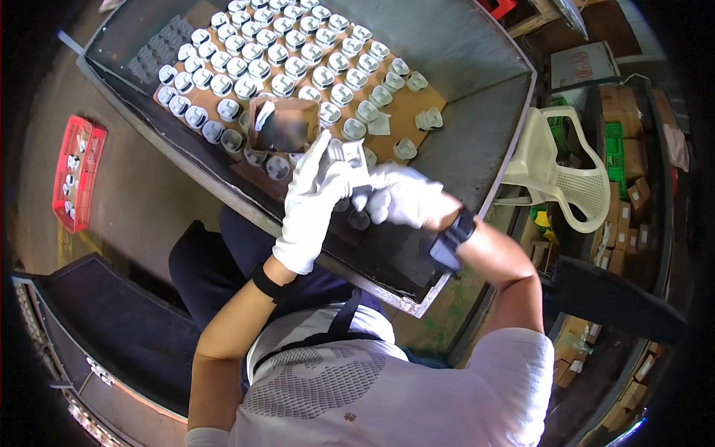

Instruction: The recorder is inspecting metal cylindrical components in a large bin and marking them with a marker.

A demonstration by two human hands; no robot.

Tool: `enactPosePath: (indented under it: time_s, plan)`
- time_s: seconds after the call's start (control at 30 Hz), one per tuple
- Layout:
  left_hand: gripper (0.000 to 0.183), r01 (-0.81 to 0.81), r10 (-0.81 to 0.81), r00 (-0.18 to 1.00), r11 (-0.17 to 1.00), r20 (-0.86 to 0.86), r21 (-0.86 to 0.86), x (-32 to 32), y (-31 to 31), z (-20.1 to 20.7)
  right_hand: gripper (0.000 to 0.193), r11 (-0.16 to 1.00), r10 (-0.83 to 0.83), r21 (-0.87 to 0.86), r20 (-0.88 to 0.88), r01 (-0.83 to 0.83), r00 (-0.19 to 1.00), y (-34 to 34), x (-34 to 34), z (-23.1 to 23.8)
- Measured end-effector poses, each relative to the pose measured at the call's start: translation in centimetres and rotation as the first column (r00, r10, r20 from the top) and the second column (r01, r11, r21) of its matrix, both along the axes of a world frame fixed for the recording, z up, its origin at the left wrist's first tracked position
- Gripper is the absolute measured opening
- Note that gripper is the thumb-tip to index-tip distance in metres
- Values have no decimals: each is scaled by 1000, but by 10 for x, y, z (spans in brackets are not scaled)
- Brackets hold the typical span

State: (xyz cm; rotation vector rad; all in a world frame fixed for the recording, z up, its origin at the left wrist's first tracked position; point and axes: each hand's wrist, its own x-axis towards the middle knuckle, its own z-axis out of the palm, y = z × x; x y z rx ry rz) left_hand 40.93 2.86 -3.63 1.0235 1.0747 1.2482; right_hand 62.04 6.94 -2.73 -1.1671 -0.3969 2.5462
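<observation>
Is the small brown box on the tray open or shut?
Open: the brown box among the white cups shows its dark inside, flaps up. Contents cannot be told.

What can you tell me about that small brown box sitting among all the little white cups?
The small brown box looks like cardboard, roughly square, with its top open and a dark inside; what it holds cannot be made out. A pale scrap or flap shows at its left inner edge. It sits on the brown sheet in the grey metal tray, with white cups close around it. The gloved left hand is just below it; whether they touch is unclear.
</observation>
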Motion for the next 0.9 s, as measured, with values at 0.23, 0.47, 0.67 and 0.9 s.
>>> enactPosePath:
  time_s: [0.23,0.47,0.67,0.9]
  plan:
    - [41,179,-24,850,953,-526,246,-42,27,64,15,843,-95,352,842,-407,531,154,86,-20]
    - [34,309,258,334,879,-907,364,-84,48,20,28,484,-138,-131,965,-865,-224,225,148,-174]
    - [32,294,212,389,894,-897,338,-77,49,24,31,586,7,-223,963,-779,-271,182,137,-287]
    - [40,290,94,401,931,-911,223,-72,54,29,30,660,37,-211,968,-721,-250,165,125,-336]
